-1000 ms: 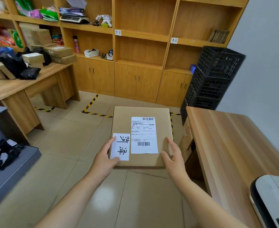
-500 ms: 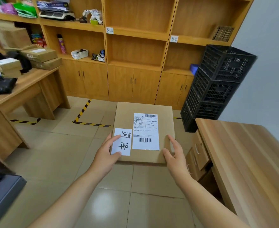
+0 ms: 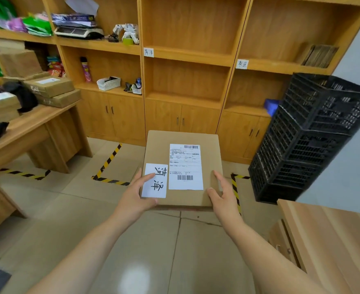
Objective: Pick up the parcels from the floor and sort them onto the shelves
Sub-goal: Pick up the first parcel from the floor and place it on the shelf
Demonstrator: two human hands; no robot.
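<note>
Closest in, a wooden desk sits at the right edge, drawers facing the tiled floor. Both bare arms reach forward, holding a flat cardboard parcel up in the air above the floor. The left hand grips its near left corner, thumb lying on a white tag with handwritten characters. The right hand clamps the near right edge, thumb on top and fingers spread along the side. A printed shipping label with barcodes sits right beside the tag.

Past the parcel there's yellow-black hazard tape on the floor. Left is a wooden table piled with brown boxes and black bags. Right, stacked black crates lean a bit. Along the back wall run the wooden shelves; the middle bays facing the parcel are bare, with small paper name tags on the shelf edges, cabinets below.
</note>
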